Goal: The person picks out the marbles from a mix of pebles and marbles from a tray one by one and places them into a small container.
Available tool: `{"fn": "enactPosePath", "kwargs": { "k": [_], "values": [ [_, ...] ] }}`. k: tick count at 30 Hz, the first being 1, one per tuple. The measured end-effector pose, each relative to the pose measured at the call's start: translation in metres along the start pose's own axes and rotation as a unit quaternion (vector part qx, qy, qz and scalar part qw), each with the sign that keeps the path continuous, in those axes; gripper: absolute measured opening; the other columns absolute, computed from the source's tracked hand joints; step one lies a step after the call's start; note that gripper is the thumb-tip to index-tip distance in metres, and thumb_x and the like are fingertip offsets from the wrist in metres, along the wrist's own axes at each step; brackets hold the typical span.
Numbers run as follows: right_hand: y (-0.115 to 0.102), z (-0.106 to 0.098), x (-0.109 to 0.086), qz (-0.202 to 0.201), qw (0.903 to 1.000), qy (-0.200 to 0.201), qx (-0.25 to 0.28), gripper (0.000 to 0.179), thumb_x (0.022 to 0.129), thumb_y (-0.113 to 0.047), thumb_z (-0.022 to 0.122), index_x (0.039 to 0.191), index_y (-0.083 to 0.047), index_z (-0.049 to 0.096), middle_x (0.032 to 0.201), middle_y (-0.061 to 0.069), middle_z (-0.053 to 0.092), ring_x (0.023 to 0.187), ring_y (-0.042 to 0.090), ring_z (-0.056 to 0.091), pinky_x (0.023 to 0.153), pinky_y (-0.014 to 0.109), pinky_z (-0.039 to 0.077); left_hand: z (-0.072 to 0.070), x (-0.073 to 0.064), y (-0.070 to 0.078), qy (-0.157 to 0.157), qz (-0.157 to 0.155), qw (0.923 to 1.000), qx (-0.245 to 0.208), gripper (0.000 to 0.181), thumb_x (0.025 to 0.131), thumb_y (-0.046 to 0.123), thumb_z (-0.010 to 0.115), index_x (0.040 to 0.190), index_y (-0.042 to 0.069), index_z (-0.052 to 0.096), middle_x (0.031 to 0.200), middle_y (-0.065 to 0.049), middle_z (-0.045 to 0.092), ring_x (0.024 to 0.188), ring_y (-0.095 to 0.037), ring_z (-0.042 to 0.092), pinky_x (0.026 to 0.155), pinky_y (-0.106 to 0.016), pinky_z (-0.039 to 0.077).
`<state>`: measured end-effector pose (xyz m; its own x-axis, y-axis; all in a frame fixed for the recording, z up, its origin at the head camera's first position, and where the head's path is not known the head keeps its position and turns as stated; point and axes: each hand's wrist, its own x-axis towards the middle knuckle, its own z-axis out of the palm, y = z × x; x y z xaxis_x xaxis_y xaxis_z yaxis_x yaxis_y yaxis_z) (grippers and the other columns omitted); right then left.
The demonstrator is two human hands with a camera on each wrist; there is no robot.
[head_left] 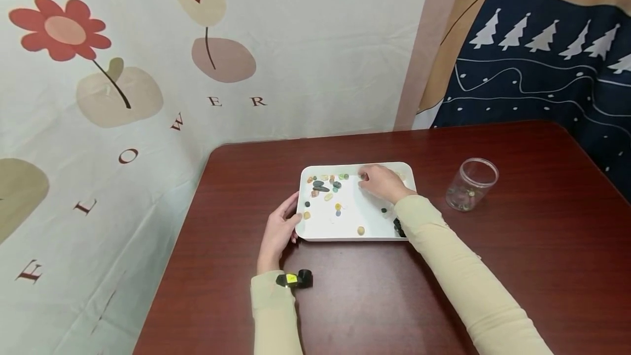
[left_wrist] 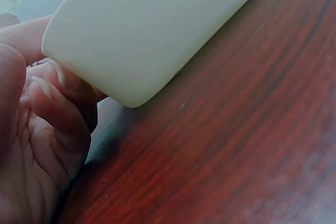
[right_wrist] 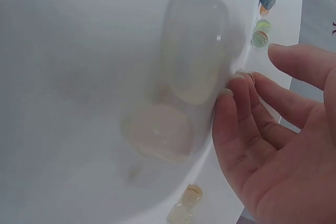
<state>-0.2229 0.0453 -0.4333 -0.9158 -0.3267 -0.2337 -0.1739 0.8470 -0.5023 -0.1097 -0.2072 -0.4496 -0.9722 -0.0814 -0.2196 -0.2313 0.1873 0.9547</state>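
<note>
The left hand (head_left: 278, 230) grasps the white tray (head_left: 315, 229) at its left edge, thumb at the rim. Just beside the thumb, inside the tray, lies a yellowish pebble (head_left: 307, 215). To its right, by the near edge, lies a tan pebble (head_left: 361, 230); farther right, dark pebbles (head_left: 399, 227) lie beside the right sleeve (head_left: 443, 240). Beyond the left grip, mixed pebbles (head_left: 321, 189) occupy the far left area. Right of these, the right hand (head_left: 384, 181) points its fingers down into the tray; whether it grasps a pebble cannot be determined. Farther right, a clear jar (head_left: 465, 182) stands on the table (head_left: 355, 300).
</note>
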Motion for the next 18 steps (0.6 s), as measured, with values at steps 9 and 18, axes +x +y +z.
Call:
{"fn": "enactPosePath", "kwargs": {
  "k": [9, 18],
  "values": [
    [0.001, 0.002, 0.001, -0.009, 0.9999, -0.007, 0.001, 0.026, 0.088, -0.014, 0.057, 0.114, -0.010, 0.060, 0.105, 0.007, 0.062, 0.091, 0.021, 0.053, 0.083, 0.036, 0.045, -0.002, 0.002, -0.002, 0.000, -0.002, 1.0000, 0.000, 0.051, 0.086, 0.008, 0.056, 0.133, 0.028, 0.049, 0.133, -0.004, 0.052, 0.039, -0.013, 0.042, 0.036, -0.025, 0.040],
    [0.003, 0.003, 0.001, -0.026, 0.9996, -0.011, -0.002, 0.017, 0.086, -0.010, 0.057, 0.102, -0.012, 0.063, 0.102, 0.007, 0.063, 0.090, 0.021, 0.055, 0.080, 0.037, 0.045, -0.002, 0.006, -0.008, -0.003, 0.003, 1.0000, -0.005, 0.051, 0.087, 0.008, 0.056, 0.134, 0.026, 0.048, 0.133, -0.005, 0.051, 0.038, -0.013, 0.041, 0.035, -0.025, 0.039]
  ]
}}
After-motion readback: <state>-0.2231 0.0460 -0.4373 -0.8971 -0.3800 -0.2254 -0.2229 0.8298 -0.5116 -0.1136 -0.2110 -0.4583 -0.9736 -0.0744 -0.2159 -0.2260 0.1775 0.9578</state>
